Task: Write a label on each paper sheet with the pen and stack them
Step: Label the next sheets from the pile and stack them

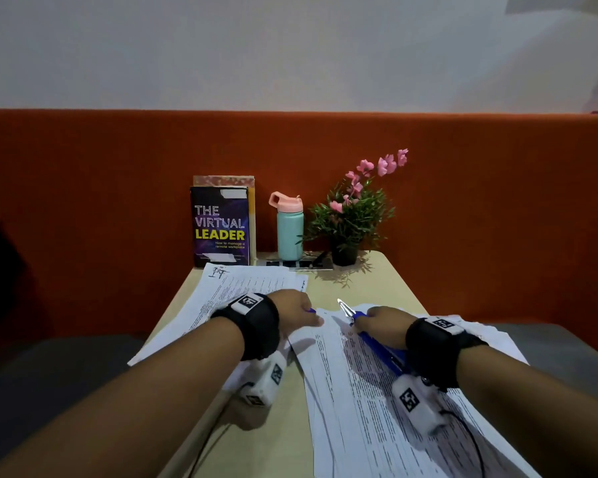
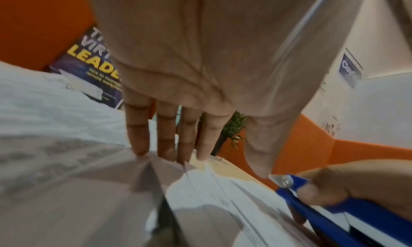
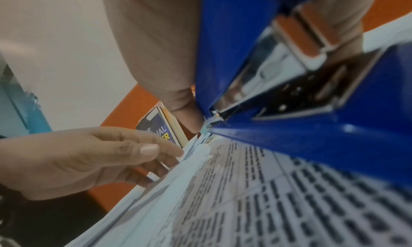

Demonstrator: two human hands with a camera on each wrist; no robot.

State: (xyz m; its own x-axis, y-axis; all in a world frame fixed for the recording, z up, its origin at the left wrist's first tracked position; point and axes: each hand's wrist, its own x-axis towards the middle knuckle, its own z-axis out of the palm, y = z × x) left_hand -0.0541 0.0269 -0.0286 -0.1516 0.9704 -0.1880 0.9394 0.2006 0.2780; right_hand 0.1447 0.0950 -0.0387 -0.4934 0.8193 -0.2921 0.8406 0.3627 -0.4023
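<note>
Printed paper sheets (image 1: 359,395) lie fanned in a loose pile on the right half of the table. My right hand (image 1: 380,322) grips a blue stapler (image 1: 377,343) on top of them, its metal mouth pointing at the pile's far left corner. In the right wrist view the stapler (image 3: 334,136) fills the upper right. My left hand (image 1: 297,308) reaches in from the left; its fingers (image 2: 165,136) are straight, with the tips touching that same corner. A second batch of sheets (image 1: 249,284) lies under my left wrist, with a handwritten mark at its top. No pen shows clearly.
At the back of the small beige table (image 1: 370,281) stand a book (image 1: 220,225), a teal bottle with a pink lid (image 1: 289,229) and a potted plant with pink flowers (image 1: 351,222). An orange partition (image 1: 118,184) closes the far side. A thin cable (image 1: 473,439) trails over the near sheets.
</note>
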